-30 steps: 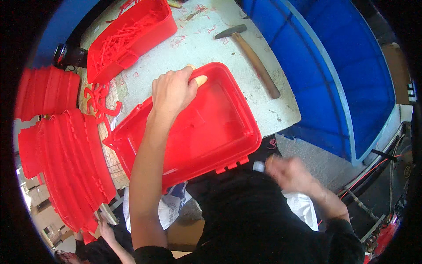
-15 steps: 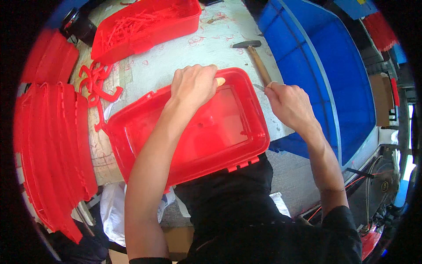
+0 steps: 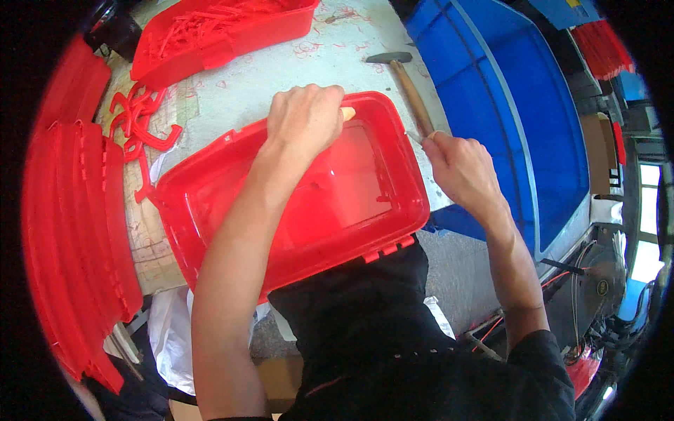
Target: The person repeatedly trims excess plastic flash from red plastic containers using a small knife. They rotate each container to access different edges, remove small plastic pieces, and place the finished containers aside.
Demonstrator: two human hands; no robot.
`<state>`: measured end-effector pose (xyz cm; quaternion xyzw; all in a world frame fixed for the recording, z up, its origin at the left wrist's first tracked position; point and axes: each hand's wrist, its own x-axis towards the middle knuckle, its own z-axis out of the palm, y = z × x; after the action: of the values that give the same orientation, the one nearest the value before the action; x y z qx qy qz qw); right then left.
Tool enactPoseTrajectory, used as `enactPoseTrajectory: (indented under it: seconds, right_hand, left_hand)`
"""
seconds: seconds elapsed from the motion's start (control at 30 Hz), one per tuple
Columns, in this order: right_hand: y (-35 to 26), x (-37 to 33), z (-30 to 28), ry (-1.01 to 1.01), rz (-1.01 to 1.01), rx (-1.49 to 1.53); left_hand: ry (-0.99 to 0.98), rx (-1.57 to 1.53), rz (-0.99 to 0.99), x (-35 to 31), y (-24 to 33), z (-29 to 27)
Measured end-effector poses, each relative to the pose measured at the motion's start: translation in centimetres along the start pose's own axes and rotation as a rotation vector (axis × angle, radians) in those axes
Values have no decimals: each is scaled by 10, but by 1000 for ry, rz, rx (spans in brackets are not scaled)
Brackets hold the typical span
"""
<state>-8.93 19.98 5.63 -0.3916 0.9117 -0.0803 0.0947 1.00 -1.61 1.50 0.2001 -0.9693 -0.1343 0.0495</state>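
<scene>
While the L hand (image 3: 305, 119) is clamped on the far rim of a red tub (image 3: 351, 186), the R hand (image 3: 462, 167) is closed round a thin tool (image 3: 414, 137), prob. a small blade, at the tub's right rim. Tool/rim contact: can't confirm; grip end hidden in the hand. Tub lies below and btwn the hands, hollow side up, partly on the desk (image 3: 242, 98), near side out over the lap (image 3: 351, 302).

Step in hand, as judged: edge trimming; red curls (image 3: 309, 49) ahead of L hand are consistent w/ this. Next move calls for L hand firm on the rim, R hand drawing the tool along the edge, digits clear of its path.

Nearby: hammer (image 3: 409, 91) ahead of R hand, handle end just beside it; strip-filled bin (image 3: 260, 43) ahead and left of L hand; hooked red pcs (image 3: 137, 116) left of L hand.

Diff.: 1.0 s ago R hand was low, blurred, off the near right corner; now up beside the rim. L hand still on far rim. Vs. 0.5 s ago: approx. same arrangement, view slightly shifted.
</scene>
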Motion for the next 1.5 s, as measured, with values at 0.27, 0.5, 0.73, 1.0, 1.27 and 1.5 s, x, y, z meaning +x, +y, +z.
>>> enactPoseTrajectory:
  seconds: [0.27,0.5,0.73,1.0,1.27,1.5]
  right_hand:
    - [11,-42,0,-46,1,-6]
    - [17,-74,-3,-123,22,15]
    - [44,-111,-30,-317,-3,296]
    - [7,-21,15,70,37,399]
    - [1,24,35,271,26,356]
    - [28,19,23,-2,239,794]
  left_hand:
    - [-3,68,-11,2,0,3]
    - [-49,101,-33,4,4,-2]
    - [-77,60,-32,5,2,-3]
    - [-85,83,-15,2,5,-9]
    - [-112,84,24,0,5,-9]
    - [-121,43,1,1,4,-4]
